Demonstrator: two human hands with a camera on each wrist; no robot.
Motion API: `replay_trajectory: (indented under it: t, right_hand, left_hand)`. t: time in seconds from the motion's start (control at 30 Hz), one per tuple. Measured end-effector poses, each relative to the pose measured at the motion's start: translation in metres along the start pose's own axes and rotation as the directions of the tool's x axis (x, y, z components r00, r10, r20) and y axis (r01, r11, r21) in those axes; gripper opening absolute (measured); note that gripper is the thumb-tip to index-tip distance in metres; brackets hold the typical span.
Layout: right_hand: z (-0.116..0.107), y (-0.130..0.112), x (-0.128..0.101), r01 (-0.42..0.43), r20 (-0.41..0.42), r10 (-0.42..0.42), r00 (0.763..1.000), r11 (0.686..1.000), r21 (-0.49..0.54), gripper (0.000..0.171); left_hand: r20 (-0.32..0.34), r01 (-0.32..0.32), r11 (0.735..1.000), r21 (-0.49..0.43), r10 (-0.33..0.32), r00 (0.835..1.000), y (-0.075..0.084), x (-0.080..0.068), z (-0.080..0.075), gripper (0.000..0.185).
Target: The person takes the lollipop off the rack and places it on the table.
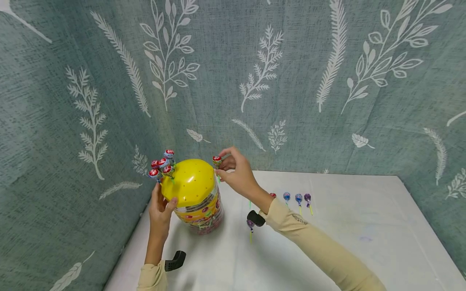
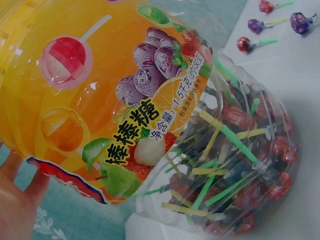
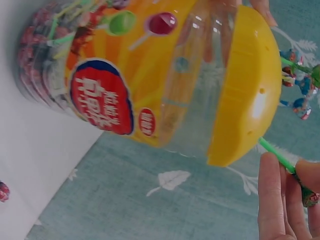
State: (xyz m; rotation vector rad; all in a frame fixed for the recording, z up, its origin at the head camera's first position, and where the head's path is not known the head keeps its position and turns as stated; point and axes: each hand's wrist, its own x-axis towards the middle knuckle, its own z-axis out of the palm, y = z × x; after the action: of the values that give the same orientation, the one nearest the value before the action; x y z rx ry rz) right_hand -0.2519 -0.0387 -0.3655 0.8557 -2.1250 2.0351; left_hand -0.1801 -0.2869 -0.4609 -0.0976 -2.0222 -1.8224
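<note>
Head high — wrists close, jar shared

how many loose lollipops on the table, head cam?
5 visible: four wrapped lollipops in a row at; one purple by the right wrist. The arm may hide more.

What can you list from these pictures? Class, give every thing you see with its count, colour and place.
lollipop jar: one, clear with an orange and yellow label, on the table's left part, part filled with lollipops.
domed lid: one, yellow, with small holes, on top of the jar.
planted lollipops: about five, red and blue wrappers, stuck in the lid's left side.
held lollipop: one, red wrapper, green stick, at the lid's right edge.
loose lollipops: at least five, blue, purple and red, lying on the table right of the jar.
table: one, white.
curtain: green with white leaves, behind.
left hand: steadies the lid.
right hand: fingers pinch the held lollipop.
</note>
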Motion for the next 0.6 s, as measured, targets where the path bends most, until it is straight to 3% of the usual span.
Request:
replay_trajectory:
  t: [0.23, 0.47, 0.6]
  right_hand:
    - [-0.005, -0.001, -0.013, -0.05, 0.009, 0.05, 0.999, 0.999, 0.0, 0.038]
    - [-0.013, -0.034, -0.029, -0.062, 0.015, 0.062, 0.998, 0.998, -0.004, 0.035]
    - [-0.018, -0.035, -0.033, -0.073, 0.012, 0.073, 0.997, 0.997, -0.01, 0.035]
  left_hand:
    - [0.013, -0.012, 1.0, 0.025, 0.011, 1.0, 0.004, -0.002, -0.004, 0.07]
    - [0.045, 0.006, 0.997, 0.075, -0.01, 0.999, 0.008, 0.0, -0.007, 0.071]
    - [0.058, 0.013, 0.995, 0.098, -0.018, 0.998, 0.009, 0.001, -0.006, 0.071]
